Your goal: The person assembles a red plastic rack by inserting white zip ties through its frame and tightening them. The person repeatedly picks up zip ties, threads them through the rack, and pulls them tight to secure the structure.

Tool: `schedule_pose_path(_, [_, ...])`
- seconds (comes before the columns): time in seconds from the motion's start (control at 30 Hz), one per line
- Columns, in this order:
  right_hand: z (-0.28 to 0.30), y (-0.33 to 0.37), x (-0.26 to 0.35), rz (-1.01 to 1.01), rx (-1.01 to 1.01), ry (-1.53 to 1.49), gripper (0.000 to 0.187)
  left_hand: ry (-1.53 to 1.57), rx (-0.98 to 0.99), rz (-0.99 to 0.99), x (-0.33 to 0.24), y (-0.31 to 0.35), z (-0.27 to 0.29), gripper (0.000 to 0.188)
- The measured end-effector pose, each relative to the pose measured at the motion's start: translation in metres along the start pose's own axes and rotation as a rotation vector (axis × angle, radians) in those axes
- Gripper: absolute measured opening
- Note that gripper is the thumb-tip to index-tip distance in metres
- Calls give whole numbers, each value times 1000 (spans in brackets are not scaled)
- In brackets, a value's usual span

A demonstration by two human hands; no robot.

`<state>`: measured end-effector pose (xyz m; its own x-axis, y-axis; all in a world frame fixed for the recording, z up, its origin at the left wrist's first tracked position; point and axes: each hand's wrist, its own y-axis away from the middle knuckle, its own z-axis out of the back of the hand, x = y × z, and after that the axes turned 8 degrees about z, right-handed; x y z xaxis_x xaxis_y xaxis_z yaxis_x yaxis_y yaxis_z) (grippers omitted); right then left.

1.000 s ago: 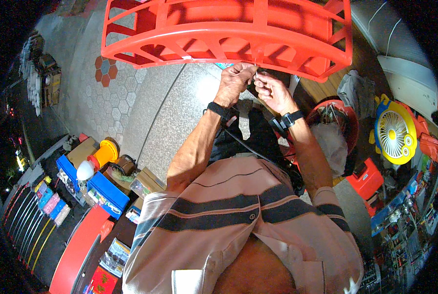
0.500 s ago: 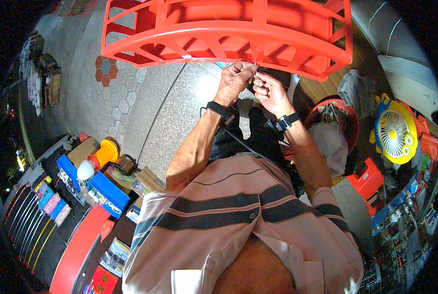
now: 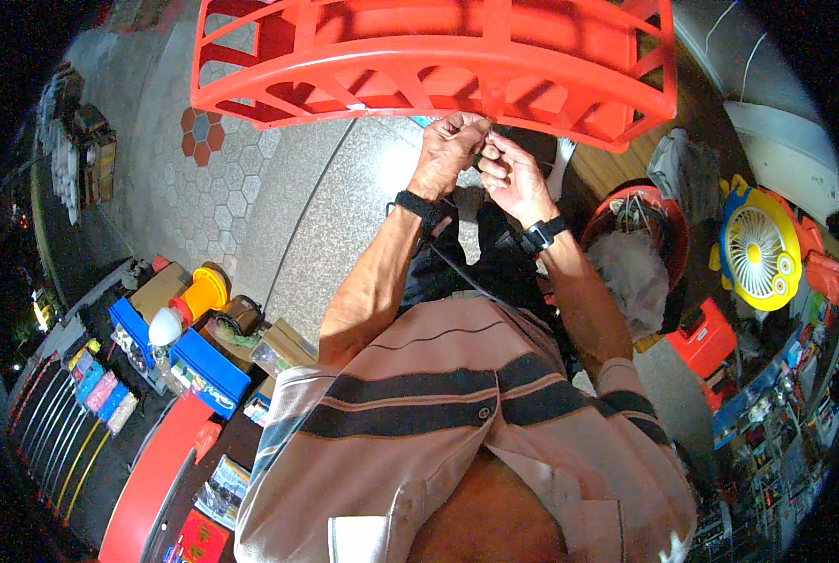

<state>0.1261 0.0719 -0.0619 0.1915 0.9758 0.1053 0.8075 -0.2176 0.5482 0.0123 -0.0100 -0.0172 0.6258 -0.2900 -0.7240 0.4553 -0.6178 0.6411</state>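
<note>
A red plastic rack [image 3: 396, 61] with slatted, open sides fills the top of the view. Just under its near edge, my left hand [image 3: 449, 155] is closed in a pinch, its fingertips close to the rack. My right hand [image 3: 516, 180] is beside it on the right, fingers curled and pinched toward the left fingertips. Something small and thin seems to be between the two hands, but the fingers hide what it is. Each wrist wears a black band, the right one with a watch [image 3: 543, 235].
To the right are a red bucket [image 3: 679, 246] with a plastic bag [image 3: 628, 277], a yellow and blue fan [image 3: 757, 253] and a red case [image 3: 703, 338]. At left stand blue boxes [image 3: 208, 373] and a red-yellow lamp-like object [image 3: 199, 298]. A dark cable [image 3: 299, 218] crosses the floor.
My right hand has shifted slightly left and down, its fingers now nearer the left fingertips. My left hand stays almost in place, and the rack barely moves.
</note>
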Motion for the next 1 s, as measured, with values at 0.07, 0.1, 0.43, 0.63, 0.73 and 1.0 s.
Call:
schedule_pose_path(0.07, [0,-1,-1,8,-7,-12,13,9,-2,2,1,0,0,14])
schedule_pose_path(0.1, [0,-3,-2,14,-8,-13,13,32,4,7,2,0,0,13])
schedule_pose_path(0.43, [1,-6,-5,15,-93,3,11,-130,70,-130,1,3,6,13])
schedule_pose_path(0.63, [0,-8,-9,120,-215,230,12,-278,26,-224,7,6,10,15])
schedule_pose_path(0.73, [-6,-8,-6,183,-261,364,16,-368,-17,-330,15,3,11,13])
schedule_pose_path(1.0, [-20,-6,3,192,-255,568,22,-582,-70,-373,28,-2,20,15])
